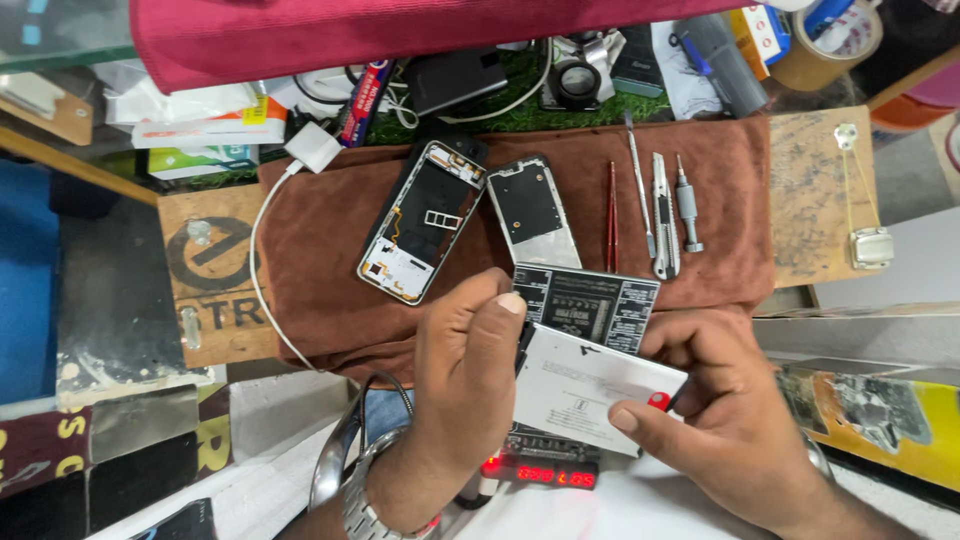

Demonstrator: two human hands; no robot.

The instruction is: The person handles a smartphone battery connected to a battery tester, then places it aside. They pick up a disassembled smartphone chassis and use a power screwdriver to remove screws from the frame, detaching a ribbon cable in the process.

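Note:
My left hand (462,375) and my right hand (735,410) together hold a flat white phone battery (590,388) over a small black device with a red lit display (540,473). A second, black battery (587,305) lies just beyond it, near my left thumb. On the brown cloth (330,240) lie an opened phone body (420,222) showing its inner frame, and beside it a phone back panel (532,212). My left wrist carries a metal watch.
Red tweezers (612,215), a metal pry tool (638,185), a cutter (662,215) and a small screwdriver (688,205) lie in a row on the cloth. A white charger with cable (312,148), a loupe (578,82), tape roll (830,45) and boxes crowd the back.

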